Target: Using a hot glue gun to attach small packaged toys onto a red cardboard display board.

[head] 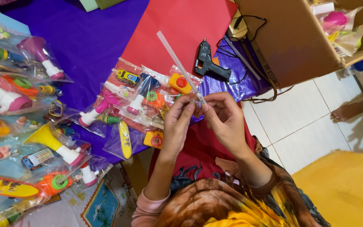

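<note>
While both hands meet above the lap, the left hand [177,122] and the right hand [223,117] each pinch the lower end of a long, translucent glue stick [179,63], their grip closed on it at the fingertips. It is thin, straight and milky-clear, slanting up and leftward over a red paper sheet [181,29]. Just beside it lies a black hot glue gun [209,63] with its cord. Bagged plastic toys [139,92] crowd the purple-covered table [89,42]. A cardboard box [290,38] stands at the right, above a white tiled floor [303,126].
</note>
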